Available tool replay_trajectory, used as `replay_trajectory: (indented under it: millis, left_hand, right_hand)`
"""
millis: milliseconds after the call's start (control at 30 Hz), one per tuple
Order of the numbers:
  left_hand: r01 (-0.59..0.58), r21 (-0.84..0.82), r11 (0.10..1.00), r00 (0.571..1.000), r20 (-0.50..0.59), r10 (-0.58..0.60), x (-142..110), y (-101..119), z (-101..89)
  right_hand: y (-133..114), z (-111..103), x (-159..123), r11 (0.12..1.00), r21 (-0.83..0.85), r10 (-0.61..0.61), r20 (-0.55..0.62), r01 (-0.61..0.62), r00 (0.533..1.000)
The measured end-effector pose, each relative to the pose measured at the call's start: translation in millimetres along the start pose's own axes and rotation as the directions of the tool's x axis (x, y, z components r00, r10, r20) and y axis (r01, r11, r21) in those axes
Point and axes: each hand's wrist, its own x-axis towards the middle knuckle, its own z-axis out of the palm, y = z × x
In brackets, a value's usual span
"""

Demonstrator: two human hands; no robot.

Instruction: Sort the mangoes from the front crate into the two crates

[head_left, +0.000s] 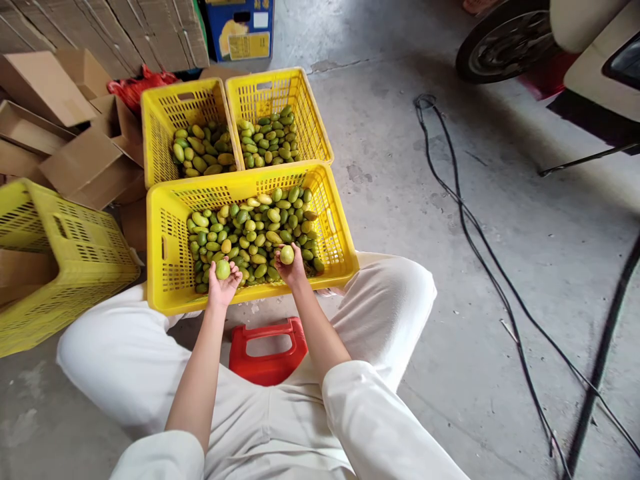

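Note:
My left hand is closed around a round yellow-green fruit, over the near edge of a large yellow crate. In my right hand is another yellow-green fruit, held at its fingertips over the same crate. Under both hands lie many small oval fruits, green to yellow, piled on the crate's floor. Their exact kind is hard to tell. The crate stands on the floor between my spread knees.
Behind it, two smaller yellow crates hold more such fruit. A tipped yellow crate and cardboard boxes lie left. A red plastic stool is under me. Black cables and a vehicle wheel are right.

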Motion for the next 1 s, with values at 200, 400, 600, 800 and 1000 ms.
replay_trajectory:
  millis: [200,400,600,800,1000]
  left_hand:
    - [-0.014,0.007,1.000,0.999,-0.031,0.014,0,-1,1.0]
    - [-0.067,0.033,0.997,0.997,-0.030,0.068,5,-4,-4.0]
    - [-0.082,0.020,0.996,0.996,0.031,0.082,6,-2,-5.3]
    - [-0.013,-0.035,0.999,1.000,0.004,0.013,-1,4,-5.8]
    - [0.028,0.014,1.000,0.999,0.036,-0.028,-3,2,-4.2]
  right_hand:
    - [1,3,-5,1.000,-0.001,0.006,0.027,-0.006,1.000]
    - [-2,3,-4,0.998,-0.054,-0.022,0.044,0.025,0.999]
    - [2,3,-1,0.997,-0.069,-0.040,0.001,0.040,0.999]
    - [6,1,3,0.995,-0.092,-0.037,-0.028,0.035,0.999]
    - [0,-2,2,0.999,-0.043,-0.010,-0.035,0.009,0.999]
